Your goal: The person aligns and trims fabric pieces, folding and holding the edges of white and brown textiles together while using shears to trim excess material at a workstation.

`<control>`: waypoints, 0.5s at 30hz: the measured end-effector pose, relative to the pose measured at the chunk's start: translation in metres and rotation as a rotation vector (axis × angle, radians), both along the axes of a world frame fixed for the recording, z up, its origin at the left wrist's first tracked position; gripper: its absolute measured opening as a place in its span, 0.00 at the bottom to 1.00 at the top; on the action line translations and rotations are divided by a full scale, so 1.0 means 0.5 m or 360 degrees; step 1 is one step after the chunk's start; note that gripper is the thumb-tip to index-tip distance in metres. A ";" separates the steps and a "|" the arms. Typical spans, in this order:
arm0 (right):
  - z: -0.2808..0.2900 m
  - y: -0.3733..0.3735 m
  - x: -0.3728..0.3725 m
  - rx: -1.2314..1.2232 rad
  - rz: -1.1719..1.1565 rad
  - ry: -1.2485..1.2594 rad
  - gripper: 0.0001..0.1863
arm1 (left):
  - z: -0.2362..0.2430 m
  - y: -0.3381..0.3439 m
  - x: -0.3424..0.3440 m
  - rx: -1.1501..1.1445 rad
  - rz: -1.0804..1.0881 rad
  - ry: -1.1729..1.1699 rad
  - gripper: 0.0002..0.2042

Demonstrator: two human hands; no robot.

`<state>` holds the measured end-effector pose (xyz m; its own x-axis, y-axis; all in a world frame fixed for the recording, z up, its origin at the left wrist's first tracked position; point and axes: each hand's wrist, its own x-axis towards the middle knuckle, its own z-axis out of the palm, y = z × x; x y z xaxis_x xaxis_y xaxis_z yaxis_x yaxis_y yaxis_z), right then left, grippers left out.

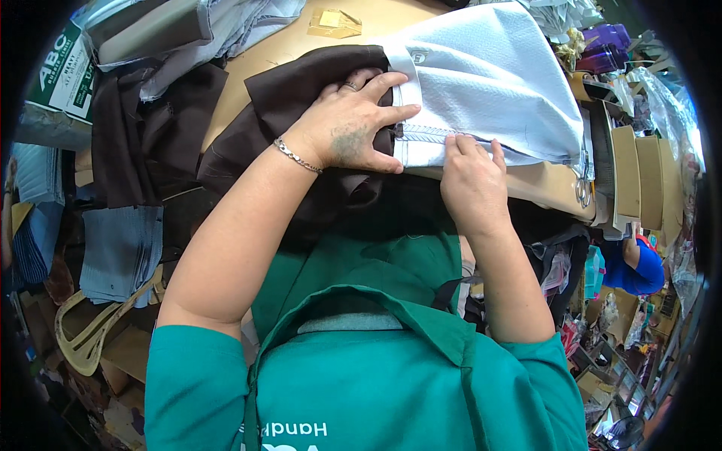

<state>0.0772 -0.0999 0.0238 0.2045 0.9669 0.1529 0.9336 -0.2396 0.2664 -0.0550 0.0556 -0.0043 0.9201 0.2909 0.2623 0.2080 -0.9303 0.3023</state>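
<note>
A piece of white textured fabric (481, 83) lies on the tan work surface, with a stitched seam along its near edge. Dark brown fabric (301, 83) adjoins it on the left, bunched toward me. My left hand (361, 120) is spread palm down across the place where the two fabrics meet, its fingertips on the white band. Along the seam, my right hand (475, 180) has its bent fingers pressed together on the white fabric's near edge; the underside of its grip is hidden. A pair of scissors (583, 184) sits by the fabric's right end.
Folded grey fabric (169, 34) and a green-and-white box (60, 75) stand at the far left. Stacked grey-blue cloth pieces (120, 252) hang below them. Cardboard pieces (639, 177) crowd the right edge. A person in a blue sleeve (639, 267) is farther right.
</note>
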 end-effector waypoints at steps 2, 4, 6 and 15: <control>0.000 -0.004 0.004 0.0000 -0.0005 -0.0007 0.15 | 0.002 0.000 0.000 -0.0005 -0.0004 0.0008 0.36; 0.000 -0.009 0.009 -0.0008 -0.0020 -0.0016 0.16 | 0.002 -0.001 0.000 -0.0008 -0.0008 0.0009 0.35; -0.001 -0.014 0.015 -0.0024 -0.0046 -0.0027 0.16 | 0.000 -0.001 0.001 -0.0009 -0.0015 0.0001 0.35; -0.020 -0.030 0.039 0.0008 -0.0097 -0.0054 0.18 | 0.003 -0.001 0.001 -0.0014 0.0002 0.0045 0.35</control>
